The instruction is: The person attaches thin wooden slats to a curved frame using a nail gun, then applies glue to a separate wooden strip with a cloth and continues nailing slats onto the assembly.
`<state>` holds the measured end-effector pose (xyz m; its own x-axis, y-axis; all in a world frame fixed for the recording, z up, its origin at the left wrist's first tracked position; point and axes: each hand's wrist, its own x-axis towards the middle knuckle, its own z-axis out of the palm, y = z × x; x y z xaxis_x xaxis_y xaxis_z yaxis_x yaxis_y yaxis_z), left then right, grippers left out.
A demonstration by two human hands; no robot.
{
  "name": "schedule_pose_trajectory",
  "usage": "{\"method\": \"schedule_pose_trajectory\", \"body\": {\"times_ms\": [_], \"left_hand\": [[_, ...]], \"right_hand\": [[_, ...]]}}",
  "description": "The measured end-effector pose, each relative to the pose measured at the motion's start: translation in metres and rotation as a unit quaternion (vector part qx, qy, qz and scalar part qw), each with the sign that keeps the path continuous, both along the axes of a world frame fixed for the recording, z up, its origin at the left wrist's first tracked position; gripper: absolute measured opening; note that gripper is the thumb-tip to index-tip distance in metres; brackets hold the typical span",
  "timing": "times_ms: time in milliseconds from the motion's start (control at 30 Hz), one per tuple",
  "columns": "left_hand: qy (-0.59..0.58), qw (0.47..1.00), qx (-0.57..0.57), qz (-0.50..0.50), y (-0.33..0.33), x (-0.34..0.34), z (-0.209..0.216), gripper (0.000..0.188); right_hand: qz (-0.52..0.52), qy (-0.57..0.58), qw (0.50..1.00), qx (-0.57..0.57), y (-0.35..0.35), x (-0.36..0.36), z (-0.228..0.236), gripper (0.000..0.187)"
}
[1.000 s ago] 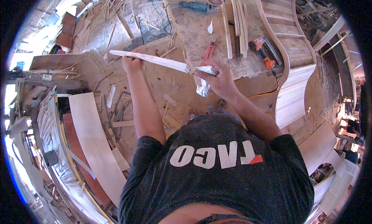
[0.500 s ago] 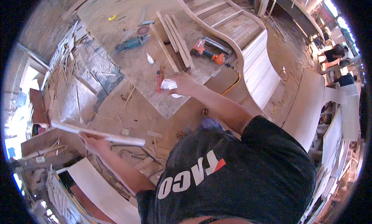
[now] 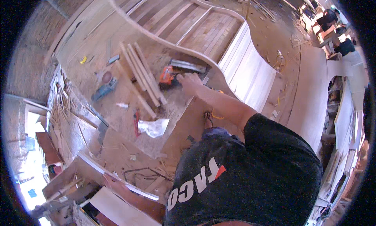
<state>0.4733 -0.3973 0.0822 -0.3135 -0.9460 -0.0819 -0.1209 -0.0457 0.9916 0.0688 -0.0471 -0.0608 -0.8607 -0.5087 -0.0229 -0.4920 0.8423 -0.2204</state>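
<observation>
Right hand (image 3: 190, 84) meets the orange nail gun (image 3: 166, 75) near the board's (image 3: 122, 136) right edge, grip unclear; left hand (image 3: 111, 180), well apart, clasps wooden strip (image 3: 138, 190).

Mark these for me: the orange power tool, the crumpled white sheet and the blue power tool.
Orange power tool (image 3: 166, 75), head view: on its orange housing.
Crumpled white sheet (image 3: 154, 128), head view: middle of its surface.
Blue power tool (image 3: 104, 90), head view: on its blue body.

Bright daylight (image 3: 29, 185) floods the left edge, below a rough brown wall (image 3: 35, 42). Wood scraps (image 3: 68, 99) litter the dusty brown floor (image 3: 264, 42); pale boards (image 3: 344, 99) line the right side.
</observation>
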Motion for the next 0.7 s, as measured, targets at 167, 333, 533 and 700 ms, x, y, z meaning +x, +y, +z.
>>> {"method": "schedule_pose_trajectory", "body": {"times_ms": [167,333,533,700], "left_hand": [[-0.028,0.995,0.019,-0.089,0.054,-0.079,0.010,0.047],[-0.106,0.977,-0.011,-0.183,0.085,-0.158,0.020,0.044],[-0.160,0.884,-0.232,-0.372,0.117,-0.279,-0.010,0.036],[-0.071,0.822,-0.241,-0.512,0.206,-0.380,-0.011,0.039]], "right_hand": [[0.063,-0.072,0.995,-0.025,0.036,-0.022,0.000,0.044],[0.031,-0.214,0.965,-0.148,0.116,0.013,0.054,0.060],[-0.132,-0.337,0.893,-0.267,0.257,0.112,0.111,0.067],[-0.364,-0.272,0.836,-0.306,0.365,0.227,0.160,0.060]]}}
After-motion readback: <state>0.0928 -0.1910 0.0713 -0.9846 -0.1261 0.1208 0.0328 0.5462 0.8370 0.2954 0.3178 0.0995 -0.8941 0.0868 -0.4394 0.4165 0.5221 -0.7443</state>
